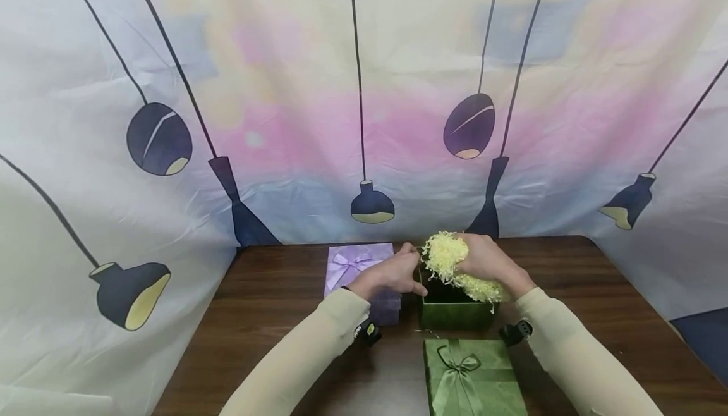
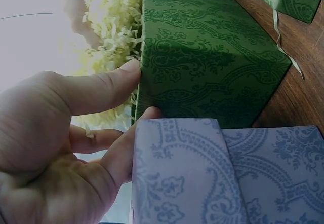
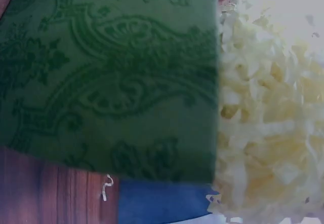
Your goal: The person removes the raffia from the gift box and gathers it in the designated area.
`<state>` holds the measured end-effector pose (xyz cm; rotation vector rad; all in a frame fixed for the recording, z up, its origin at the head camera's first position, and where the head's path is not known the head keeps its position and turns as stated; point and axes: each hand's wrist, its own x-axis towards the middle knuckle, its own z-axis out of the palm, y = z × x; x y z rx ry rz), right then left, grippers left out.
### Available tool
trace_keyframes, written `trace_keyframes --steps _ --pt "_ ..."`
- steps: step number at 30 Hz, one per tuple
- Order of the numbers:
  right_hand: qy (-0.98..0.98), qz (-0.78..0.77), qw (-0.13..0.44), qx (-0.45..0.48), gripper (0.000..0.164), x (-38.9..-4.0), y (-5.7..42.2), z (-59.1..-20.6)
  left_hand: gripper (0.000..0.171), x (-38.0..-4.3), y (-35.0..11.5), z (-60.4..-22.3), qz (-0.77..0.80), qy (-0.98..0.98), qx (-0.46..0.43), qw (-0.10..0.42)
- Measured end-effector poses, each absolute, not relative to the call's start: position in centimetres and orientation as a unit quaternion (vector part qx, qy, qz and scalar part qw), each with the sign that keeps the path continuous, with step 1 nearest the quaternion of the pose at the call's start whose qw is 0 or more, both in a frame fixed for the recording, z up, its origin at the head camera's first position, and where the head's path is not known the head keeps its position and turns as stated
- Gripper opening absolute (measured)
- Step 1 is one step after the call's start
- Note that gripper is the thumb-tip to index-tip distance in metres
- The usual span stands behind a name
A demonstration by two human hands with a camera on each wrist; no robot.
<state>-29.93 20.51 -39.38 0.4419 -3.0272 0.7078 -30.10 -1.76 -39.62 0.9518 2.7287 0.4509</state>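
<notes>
A green gift box [image 1: 457, 316] stands lidless at the table's far middle. My right hand [image 1: 486, 258] grips a bunch of pale yellow shredded paper [image 1: 445, 255] over its opening, and more strands spill over its right side. In the right wrist view, shredded paper [image 3: 268, 117] fills the right edge beside the box wall [image 3: 111, 82], while the hand is mostly out of sight. My left hand [image 1: 392, 272] holds the box's left rim, its thumb [image 2: 119, 82] right at the edge. Under that hand lies a purple gift box [image 1: 387, 308] with a bow.
The green lid [image 1: 480, 378] with its ribbon bow lies in front of the green box, between my forearms. A loose paper strand [image 1: 429, 332] lies on the wooden table [image 1: 273, 315]. Behind the table hangs a cloth printed with lamps [image 1: 372, 204].
</notes>
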Motion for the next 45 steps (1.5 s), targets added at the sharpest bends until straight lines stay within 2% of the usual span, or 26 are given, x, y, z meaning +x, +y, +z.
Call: trace_keyframes --steps 4,11,25,32,40,45 --pt "-0.962 0.234 0.016 0.139 0.078 -29.8 20.7 -39.0 0.045 -30.0 -2.0 -39.6 0.157 0.928 0.323 0.098" --pt "-0.963 0.23 0.03 0.137 0.077 -29.8 21.5 -38.5 0.057 -30.1 -2.0 -39.7 0.159 0.926 0.328 0.093" --pt "-0.965 0.237 0.027 0.108 0.085 -29.3 24.0 -37.8 0.052 -30.0 -1.6 -39.8 0.164 0.926 0.324 0.105" --pt "-0.964 0.245 0.024 0.104 0.087 -29.1 24.8 -38.2 0.042 -29.9 -1.8 -39.8 0.162 0.926 0.324 0.105" --pt "-0.965 0.246 0.018 0.094 0.087 -29.1 26.3 -38.7 0.054 -30.0 -1.7 -39.9 0.162 0.926 0.322 0.114" --pt "-0.964 0.252 0.014 0.085 0.089 -29.1 27.0 -38.5 0.054 -30.2 -1.7 -39.7 0.166 0.926 0.319 0.116"
